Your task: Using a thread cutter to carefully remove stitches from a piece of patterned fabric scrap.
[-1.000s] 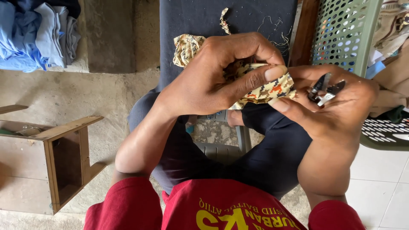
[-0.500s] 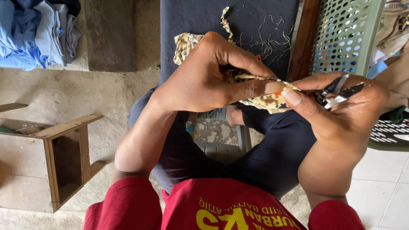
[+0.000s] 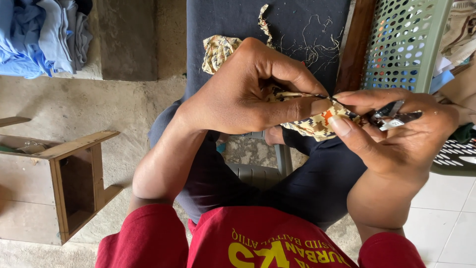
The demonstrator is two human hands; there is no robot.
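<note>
Left hand pinches a patterned fabric strip between thumb and fingers, above the person's lap. Right hand grips the strip's other end with thumb and forefinger, small metal snips tucked under its curled fingers. Dark cloth lies beyond the strip; a green perforated basket stands right of it.
</note>
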